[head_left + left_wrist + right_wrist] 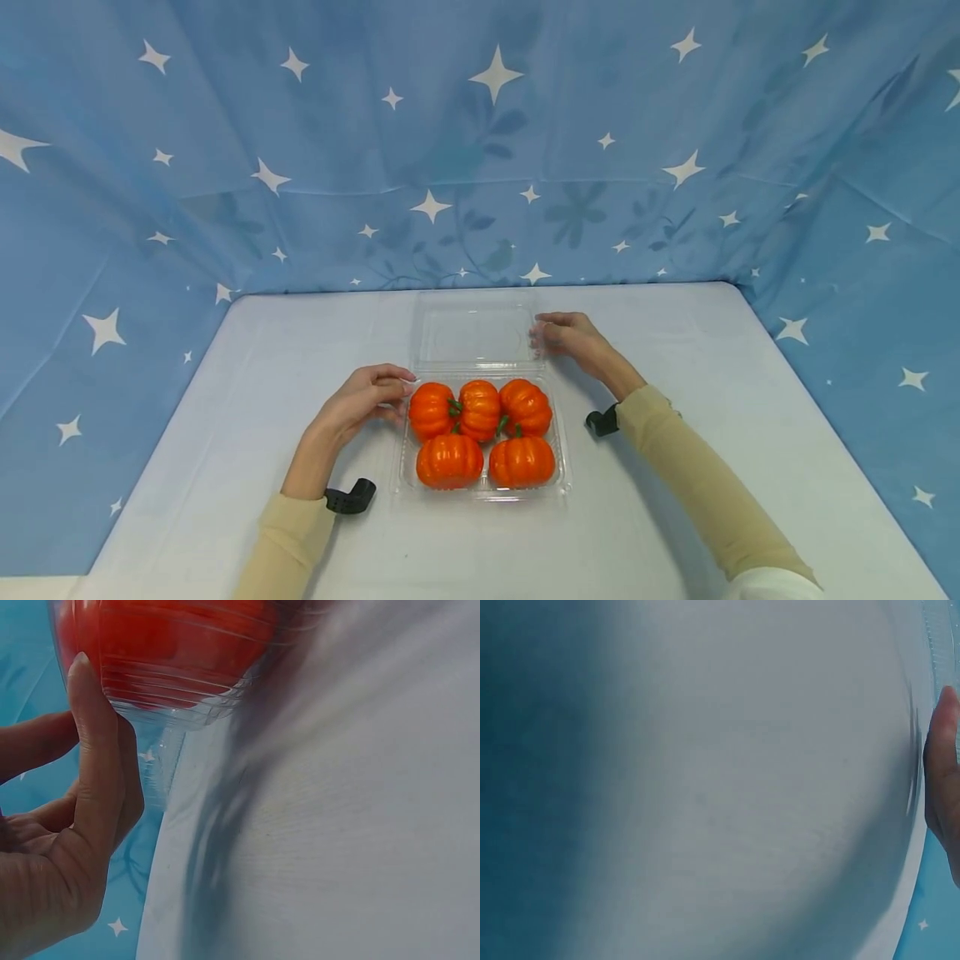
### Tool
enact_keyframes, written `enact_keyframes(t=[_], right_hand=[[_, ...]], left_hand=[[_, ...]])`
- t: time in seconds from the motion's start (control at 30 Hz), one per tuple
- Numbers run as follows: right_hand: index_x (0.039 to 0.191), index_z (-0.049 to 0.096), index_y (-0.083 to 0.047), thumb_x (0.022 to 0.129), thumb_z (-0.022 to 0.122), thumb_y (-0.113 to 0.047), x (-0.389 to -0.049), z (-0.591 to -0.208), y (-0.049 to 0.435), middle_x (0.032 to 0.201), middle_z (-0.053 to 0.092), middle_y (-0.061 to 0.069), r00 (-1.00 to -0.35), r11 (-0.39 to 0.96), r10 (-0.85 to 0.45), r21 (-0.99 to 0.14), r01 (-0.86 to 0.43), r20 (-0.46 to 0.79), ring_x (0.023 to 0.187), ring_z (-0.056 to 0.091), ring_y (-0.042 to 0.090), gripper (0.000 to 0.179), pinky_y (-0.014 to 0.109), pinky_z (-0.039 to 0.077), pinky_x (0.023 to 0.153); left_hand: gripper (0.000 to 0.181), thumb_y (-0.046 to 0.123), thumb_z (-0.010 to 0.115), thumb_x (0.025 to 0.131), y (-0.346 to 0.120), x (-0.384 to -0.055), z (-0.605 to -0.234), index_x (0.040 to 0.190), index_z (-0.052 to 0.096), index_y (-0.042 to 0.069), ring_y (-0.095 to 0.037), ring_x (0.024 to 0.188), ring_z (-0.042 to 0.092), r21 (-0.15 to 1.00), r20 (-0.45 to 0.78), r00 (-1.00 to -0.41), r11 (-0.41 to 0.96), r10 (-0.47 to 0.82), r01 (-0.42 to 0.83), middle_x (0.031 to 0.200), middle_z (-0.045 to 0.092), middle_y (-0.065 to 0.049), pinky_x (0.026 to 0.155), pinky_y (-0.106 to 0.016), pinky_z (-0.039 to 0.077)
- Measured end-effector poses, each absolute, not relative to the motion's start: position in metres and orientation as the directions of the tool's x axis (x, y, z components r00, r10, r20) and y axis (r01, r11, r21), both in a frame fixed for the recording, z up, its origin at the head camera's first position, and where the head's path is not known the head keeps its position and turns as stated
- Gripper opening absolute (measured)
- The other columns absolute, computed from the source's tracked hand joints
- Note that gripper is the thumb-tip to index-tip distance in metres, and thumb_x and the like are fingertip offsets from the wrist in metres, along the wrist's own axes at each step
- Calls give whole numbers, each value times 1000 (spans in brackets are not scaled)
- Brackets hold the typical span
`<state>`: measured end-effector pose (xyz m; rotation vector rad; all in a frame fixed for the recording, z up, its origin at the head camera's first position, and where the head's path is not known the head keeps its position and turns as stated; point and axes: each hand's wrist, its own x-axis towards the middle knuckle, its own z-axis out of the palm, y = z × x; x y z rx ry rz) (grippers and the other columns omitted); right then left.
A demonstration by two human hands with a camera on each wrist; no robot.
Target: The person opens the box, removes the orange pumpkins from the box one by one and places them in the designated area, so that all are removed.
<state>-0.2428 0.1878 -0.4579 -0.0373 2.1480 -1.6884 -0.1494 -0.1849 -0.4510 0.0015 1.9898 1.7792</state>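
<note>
Several small orange pumpkins (448,462) with green stems sit in two rows in the base of a clear plastic clamshell box (491,495). Its transparent lid (476,333) is folded back, away from the person. My left hand (367,396) is at the base's left wall, fingers loosely bent; in the left wrist view a fingertip (81,667) meets the plastic beside the orange. On the other side, my right hand (567,335) pinches the lid's right edge, with some fingers showing through the plastic. Only part of that hand (945,776) shows in the right wrist view.
A white-covered table (315,333) lies under everything. Blue cloth (480,167) with white stars hangs behind it and along both sides. Each wrist wears a black device, the left one (351,497) low beside the box and the right one (602,421) near its right side.
</note>
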Motion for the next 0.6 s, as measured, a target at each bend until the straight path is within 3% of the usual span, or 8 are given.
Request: enact_keyframes(t=[0.17, 0.3, 0.47, 0.6], right_hand=[[152, 41, 6, 108, 50, -19, -241, -459, 189, 143, 57, 29, -915, 255, -248, -933, 255, -318, 103, 72, 16, 52, 31, 59, 95], [151, 42, 8, 107, 52, -18, -237, -459, 192, 140, 57, 31, -928, 257, -224, -936, 239, -299, 105, 71, 23, 52, 34, 59, 96], [143, 53, 4, 105, 56, -20, -226, -452, 191, 136, 62, 28, -982, 515, -172, -857, -22, -77, 117, 65, 40, 45, 48, 56, 100], [136, 59, 4, 102, 61, -15, -212, -443, 189, 133, 64, 25, -968, 653, -221, -718, -239, 122, 118, 64, 42, 40, 54, 54, 102]], left_hand=[[37, 11, 60, 102, -184, -150, -452, 133, 55, -9, -18, 68, 61, 941, -334, -889, 162, 312, -297, 84, 63, -8, 64, -29, 61], [37, 12, 61, 102, -182, -151, -454, 133, 55, -9, -18, 69, 61, 942, -332, -887, 159, 322, -295, 84, 62, -8, 64, -29, 61], [36, 10, 59, 102, -184, -150, -452, 133, 55, -9, -18, 68, 61, 942, -334, -888, 155, 316, -299, 82, 63, -8, 64, -29, 61], [36, 10, 60, 102, -186, -151, -451, 131, 55, -9, -18, 68, 61, 942, -331, -890, 158, 313, -294, 82, 63, -8, 64, -29, 61]])
